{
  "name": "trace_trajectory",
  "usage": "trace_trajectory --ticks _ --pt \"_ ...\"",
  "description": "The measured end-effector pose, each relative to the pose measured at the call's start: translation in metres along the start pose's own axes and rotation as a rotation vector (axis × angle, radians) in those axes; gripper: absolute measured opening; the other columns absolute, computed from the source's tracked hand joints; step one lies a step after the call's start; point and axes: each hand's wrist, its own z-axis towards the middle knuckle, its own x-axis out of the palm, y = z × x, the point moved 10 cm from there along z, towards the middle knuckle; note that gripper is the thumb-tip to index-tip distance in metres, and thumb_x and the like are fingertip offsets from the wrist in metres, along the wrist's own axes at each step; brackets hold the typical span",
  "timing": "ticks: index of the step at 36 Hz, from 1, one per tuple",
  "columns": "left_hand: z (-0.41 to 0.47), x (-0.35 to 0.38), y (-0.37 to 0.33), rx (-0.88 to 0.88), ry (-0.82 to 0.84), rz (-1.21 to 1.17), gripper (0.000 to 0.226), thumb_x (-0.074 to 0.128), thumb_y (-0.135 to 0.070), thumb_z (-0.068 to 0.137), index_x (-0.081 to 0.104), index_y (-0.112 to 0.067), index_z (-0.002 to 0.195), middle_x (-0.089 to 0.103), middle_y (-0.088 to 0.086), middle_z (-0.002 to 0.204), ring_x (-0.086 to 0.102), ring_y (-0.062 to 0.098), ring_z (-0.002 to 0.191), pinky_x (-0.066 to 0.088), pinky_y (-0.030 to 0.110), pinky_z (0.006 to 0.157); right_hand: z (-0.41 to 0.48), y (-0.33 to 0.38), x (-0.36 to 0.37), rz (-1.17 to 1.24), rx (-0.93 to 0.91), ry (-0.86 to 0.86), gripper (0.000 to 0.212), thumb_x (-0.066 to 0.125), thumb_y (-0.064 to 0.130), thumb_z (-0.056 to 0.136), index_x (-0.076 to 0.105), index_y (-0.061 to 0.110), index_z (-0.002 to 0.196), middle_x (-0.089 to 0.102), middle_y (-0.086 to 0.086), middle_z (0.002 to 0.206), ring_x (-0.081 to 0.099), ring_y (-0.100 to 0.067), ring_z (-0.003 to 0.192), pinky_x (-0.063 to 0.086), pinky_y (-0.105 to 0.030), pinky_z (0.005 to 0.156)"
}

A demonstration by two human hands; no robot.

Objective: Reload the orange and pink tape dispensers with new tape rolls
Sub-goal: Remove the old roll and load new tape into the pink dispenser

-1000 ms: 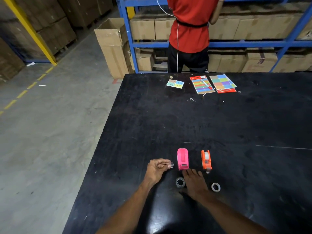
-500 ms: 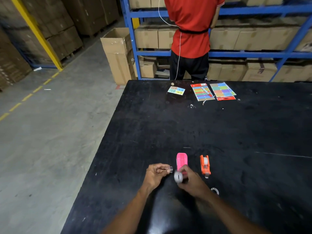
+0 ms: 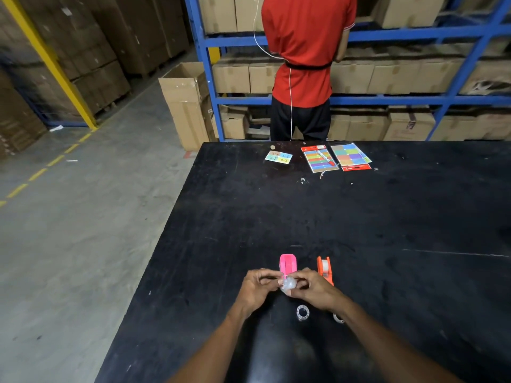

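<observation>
Both hands, left hand (image 3: 255,286) and right hand (image 3: 313,290), pinch one small clear tape roll (image 3: 288,285) between them, just before the pink dispenser (image 3: 288,264), long axis pointing away; roll likely light, stiff, slick, best gripped by its rim.

1. We find handwritten marks on the small card (image 3: 278,157) of coloured squares near the far edge of the counter (image 3: 414,217); they look like digit pairs, but we cannot read them for certain.
2. The red header strips on the two sticky-tab packs (image 3: 320,158) (image 3: 351,157) carry print too small for us to read.
3. One cardboard box (image 3: 409,125) on the lower shelf bears a dark printed mark, which we cannot read.
</observation>
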Motion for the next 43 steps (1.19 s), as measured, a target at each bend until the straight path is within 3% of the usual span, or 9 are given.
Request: trace_trajectory --ticks 4,8,13,16,19,27,32,37,43 --pt "-0.006 0.005 -0.008 0.031 0.01 -0.007 0.016 0.074 -0.008 0.082 0.076 -0.006 0.097 0.075 0.022 0.097 0.071 0.013 0.082 0.055 0.018 0.073 -0.002 0.011 0.004 0.018 -0.04 0.078 0.023 0.075 0.022 0.087 0.072 0.017 0.11 0.072 -0.012 0.111 0.068 -0.02 0.105 0.051 -0.027 0.093" --pt "-0.008 0.002 -0.014 0.039 -0.012 0.004 0.014 0.077 -0.01 0.079 0.078 -0.011 0.093 0.079 0.008 0.092 0.074 0.016 0.087 0.056 0.02 0.08 0.0 0.003 -0.005 0.045 -0.019 0.016 0.048 0.081 0.044 0.072 0.063 0.027 0.114 0.073 -0.001 0.108 0.068 -0.013 0.102 0.053 -0.034 0.098" --pt "-0.01 0.001 -0.017 0.0 -0.012 0.023 0.011 0.076 -0.007 0.08 0.078 -0.014 0.087 0.078 0.0 0.079 0.072 0.012 0.076 0.056 0.019 0.073 0.001 0.008 -0.004 0.05 -0.052 0.026 0.024 0.073 0.023 0.087 0.068 0.023 0.11 0.076 0.001 0.102 0.071 -0.012 0.098 0.054 -0.035 0.097" --pt "-0.01 0.003 -0.018 -0.023 -0.014 0.038 0.01 0.073 -0.002 0.081 0.076 -0.009 0.087 0.076 -0.005 0.068 0.07 0.006 0.065 0.054 0.016 0.064 0.005 0.008 -0.001 0.042 -0.04 0.056 0.035 0.065 0.021 0.093 0.062 0.023 0.128 0.076 0.0 0.106 0.071 -0.008 0.1 0.054 -0.031 0.098" --pt "-0.01 0.003 -0.016 -0.044 -0.036 0.033 0.022 0.073 -0.001 0.081 0.077 -0.022 0.076 0.074 -0.008 0.062 0.068 0.003 0.059 0.052 0.015 0.058 0.01 0.005 0.0 0.029 -0.027 0.061 0.038 0.063 0.022 0.095 0.059 0.019 0.133 0.075 -0.005 0.109 0.071 -0.012 0.101 0.056 -0.035 0.096" --pt "-0.005 -0.003 -0.002 -0.094 -0.073 -0.041 0.006 0.078 -0.012 0.078 0.077 -0.016 0.083 0.077 0.004 0.072 0.073 0.016 0.071 0.053 0.019 0.062 0.014 0.008 -0.006 0.04 -0.057 0.013 0.015 0.065 0.03 0.094 0.064 0.033 0.108 0.076 -0.001 0.085 0.072 -0.009 0.085 0.054 -0.025 0.083" --pt "0.004 -0.001 0.009 -0.14 -0.072 -0.043 0.004 0.074 -0.01 0.083 0.074 -0.009 0.086 0.075 -0.001 0.066 0.071 0.009 0.064 0.052 0.017 0.059 0.019 0.0 -0.003 -0.002 -0.043 0.08 0.043 0.082 0.041 0.076 0.061 0.036 0.113 0.077 0.001 0.1 0.073 -0.01 0.094 0.055 -0.028 0.09" --pt "0.014 0.004 0.015 -0.186 -0.074 -0.044 0.002 0.074 -0.011 0.083 0.073 -0.011 0.084 0.075 -0.002 0.065 0.073 0.01 0.064 0.052 0.017 0.057 0.031 -0.015 -0.011 -0.116 -0.032 0.023 0.037 0.081 0.039 0.074 0.062 0.039 0.105 0.076 0.002 0.088 0.07 -0.008 0.077 0.056 -0.03 0.077" --pt "0.033 0.008 0.028 -0.233 -0.059 -0.036 0.004 0.072 -0.013 0.084 0.073 -0.017 0.082 0.076 -0.004 0.065 0.073 0.01 0.065 0.052 0.016 0.054 0.047 -0.017 -0.018 -0.17 -0.053 -0.013 0.031 0.08 0.044 0.072 0.062 0.043 0.097 0.066 0.01 0.104 0.066 -0.007 0.089 0.055 -0.034 0.086"
